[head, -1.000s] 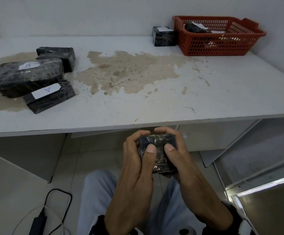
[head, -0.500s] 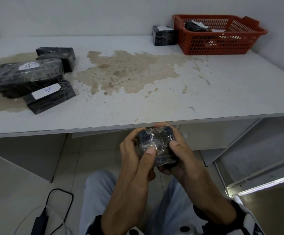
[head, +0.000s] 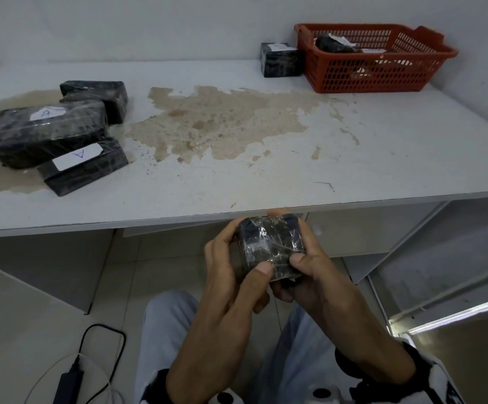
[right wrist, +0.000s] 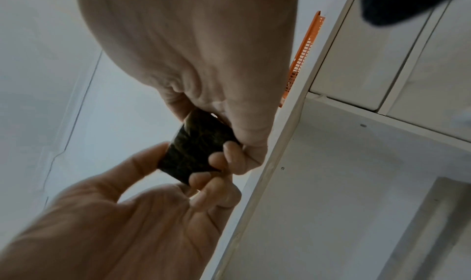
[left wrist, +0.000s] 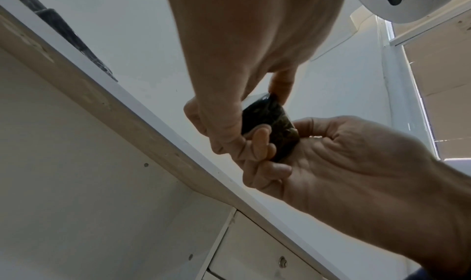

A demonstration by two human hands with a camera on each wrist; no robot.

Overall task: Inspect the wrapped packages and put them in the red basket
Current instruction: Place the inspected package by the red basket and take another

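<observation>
Both hands are together low in the centre of the head view, just below the near table edge. The left hand (head: 231, 275) and the right hand (head: 309, 272) each curl round the same small black package (head: 270, 246), thumbs pressed on its shiny wrapped top face and fingers under and behind it. The wrist views show the same two-handed grip from beneath. This looks like the inspecting step for this package; it has not yet gone towards the basket.

The red basket (head: 429, 80) sits at the upper right of the frame, on the far corner of the table (head: 382, 147), well apart from the hands. At least one dark package (head: 334, 45) already lies inside it; how many more I cannot tell through the mesh. Another black package (head: 280, 61) stands on the table just beside the basket's left wall, outside it.

At the left of the frame three larger black packages (head: 44, 132) lie bunched together, two bearing white labels. So, judging from this, some work is done, and the held package plus at least four on the table remain.
</observation>
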